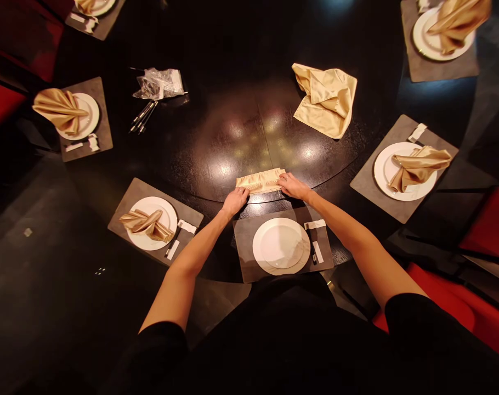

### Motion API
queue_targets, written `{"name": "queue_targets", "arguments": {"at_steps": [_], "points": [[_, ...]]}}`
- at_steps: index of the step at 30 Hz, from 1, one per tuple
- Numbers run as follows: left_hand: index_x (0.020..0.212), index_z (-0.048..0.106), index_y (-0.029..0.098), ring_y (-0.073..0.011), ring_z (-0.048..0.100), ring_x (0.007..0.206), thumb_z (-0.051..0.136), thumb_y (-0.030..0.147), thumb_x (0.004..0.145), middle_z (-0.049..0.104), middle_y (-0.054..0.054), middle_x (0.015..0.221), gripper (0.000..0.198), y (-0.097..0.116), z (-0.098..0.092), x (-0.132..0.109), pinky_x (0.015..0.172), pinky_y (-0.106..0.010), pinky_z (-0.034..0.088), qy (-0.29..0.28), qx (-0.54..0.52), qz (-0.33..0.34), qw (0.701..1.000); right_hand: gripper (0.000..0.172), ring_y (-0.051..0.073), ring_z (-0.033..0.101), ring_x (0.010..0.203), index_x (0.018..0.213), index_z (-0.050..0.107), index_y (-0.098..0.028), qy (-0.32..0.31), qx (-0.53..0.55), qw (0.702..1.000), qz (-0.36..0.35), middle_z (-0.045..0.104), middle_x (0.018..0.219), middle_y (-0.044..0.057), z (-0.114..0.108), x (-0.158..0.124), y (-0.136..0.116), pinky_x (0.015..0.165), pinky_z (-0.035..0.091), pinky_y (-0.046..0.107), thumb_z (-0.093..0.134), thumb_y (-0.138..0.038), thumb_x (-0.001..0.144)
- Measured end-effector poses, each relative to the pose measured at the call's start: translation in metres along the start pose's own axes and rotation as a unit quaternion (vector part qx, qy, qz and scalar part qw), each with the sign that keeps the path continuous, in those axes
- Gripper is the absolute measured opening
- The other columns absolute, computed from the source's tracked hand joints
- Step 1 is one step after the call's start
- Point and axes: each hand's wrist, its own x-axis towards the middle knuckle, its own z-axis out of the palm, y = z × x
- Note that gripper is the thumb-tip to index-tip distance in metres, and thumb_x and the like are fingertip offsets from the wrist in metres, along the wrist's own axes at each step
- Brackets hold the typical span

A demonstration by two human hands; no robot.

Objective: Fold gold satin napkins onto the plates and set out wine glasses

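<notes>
- In the head view, our left hand (235, 201) touches the near left corner of a folded gold napkin (261, 179); our right hand (295, 186) rests at its right end;
- the fingers of both hands are bent and set close together; whether they pinch the cloth or merely press on it, we cannot tell;
- the folded gold napkin lies as a long, narrow strip on the dark turntable (220, 145), just inside its near edge; its right end sits slightly farther from us;
- nearer to us, a white plate (281, 245) stands on a grey placemat (246, 263); a slim dark utensil (313, 248) lies to its right, beside small white pieces;
- beyond our right hand, well apart from it, we see a loose gold napkin (329, 101), rumpled and partly doubled over;
- farther off to the left lies a crumpled clear plastic packet (158, 83); dark sticks (143, 116) lie just beside it;
- around the table, gathered napkins rest on other plates; we see red chairs (432, 296) at lower right.
</notes>
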Motion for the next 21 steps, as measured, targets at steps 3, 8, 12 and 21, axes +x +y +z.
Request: {"name": "queue_targets", "arguments": {"at_steps": [3,8,12,21], "points": [[0.134,0.065,0.014,-0.0383,0.058,0.129,0.047,0.017,0.103,0.066,-0.025,0.131,0.035,0.002,0.006,0.000,0.094,-0.044,0.057,-0.003,0.022,-0.018,1.000,0.034,0.038,0.045,0.144,0.129,0.071,-0.017,-0.003,-0.019,1.000,-0.009,0.059,0.148,0.019,0.002,-0.006,0.001,0.118,0.046,0.058,0.064,-0.029,0.097],[0.132,0.066,0.013,-0.0369,0.063,0.122,0.036,0.009,0.104,0.067,-0.026,0.128,0.041,0.002,0.013,-0.004,0.090,-0.044,0.058,-0.026,0.038,0.003,0.999,0.054,0.041,0.052,0.137,0.138,0.066,-0.016,-0.023,-0.069,0.997,-0.012,0.057,0.153,0.023,0.014,-0.032,-0.009,0.112,0.048,0.056,0.080,-0.036,0.089],[0.131,0.067,0.016,-0.0381,0.061,0.128,0.050,0.023,0.104,0.067,-0.025,0.132,0.033,0.011,0.017,-0.017,0.101,-0.048,0.054,0.000,0.050,0.026,0.998,0.028,0.032,0.060,0.124,0.120,0.075,-0.021,-0.042,-0.057,0.997,-0.008,0.070,0.134,0.017,0.018,-0.052,-0.019,0.107,0.052,0.049,0.058,-0.016,0.098],[0.128,0.069,0.017,-0.0306,0.067,0.120,0.049,0.029,0.107,0.074,-0.017,0.123,0.031,0.033,0.039,-0.033,0.107,-0.043,0.054,0.077,-0.186,-0.027,0.979,0.031,0.031,0.064,0.125,0.127,0.071,-0.019,0.115,0.054,0.991,-0.034,0.070,0.133,0.014,-0.071,-0.013,-0.085,0.114,0.053,0.050,0.051,-0.031,0.106]]}}
